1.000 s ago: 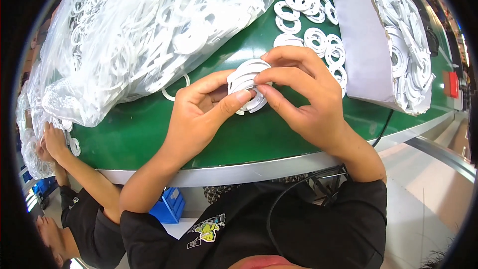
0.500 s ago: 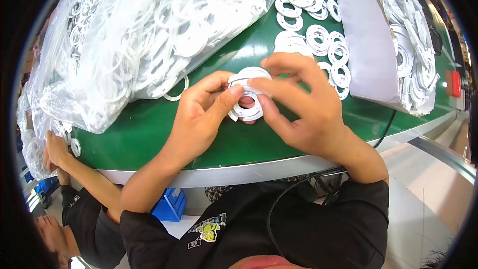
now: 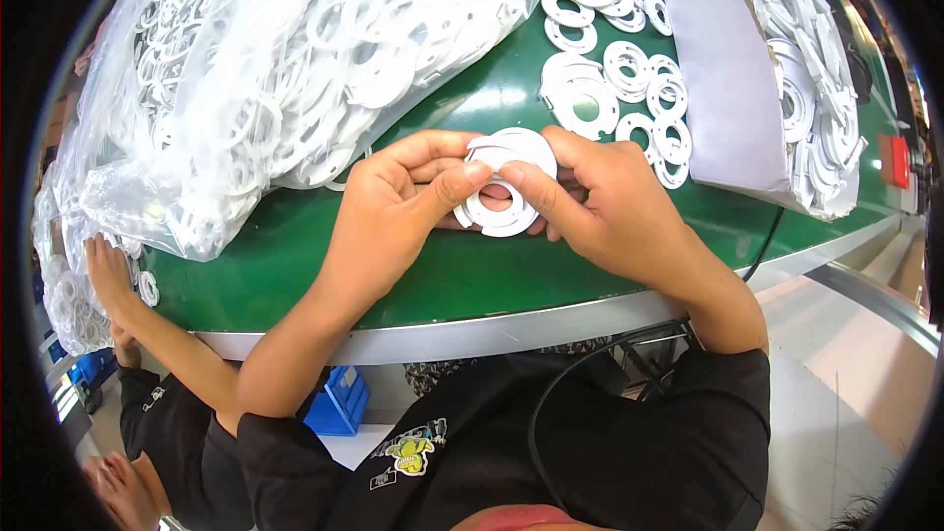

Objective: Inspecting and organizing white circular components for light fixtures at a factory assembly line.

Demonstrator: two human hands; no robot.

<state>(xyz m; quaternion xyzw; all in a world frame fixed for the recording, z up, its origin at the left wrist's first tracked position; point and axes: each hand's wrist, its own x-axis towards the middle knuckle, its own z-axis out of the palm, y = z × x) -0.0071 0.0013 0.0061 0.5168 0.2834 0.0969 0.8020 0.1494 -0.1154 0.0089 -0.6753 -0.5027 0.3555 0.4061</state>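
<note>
Left hand (image 3: pixel 393 199) clamps a white ring-shaped piece (image 3: pixel 518 150) together with the right hand (image 3: pixel 602 195), above the worktop (image 3: pixel 511 285), behind its near edge; leftward lies a clear bag (image 3: pixel 285 79); rightward, a pale box (image 3: pixel 716 69) reaches close to that edge.

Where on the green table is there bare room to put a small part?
There is bare table between the forearms, below the held white part, and another patch bordered by the clear bag, left forearm and metal edge. It is crowded where loose white rings lie beside the white box.
</note>
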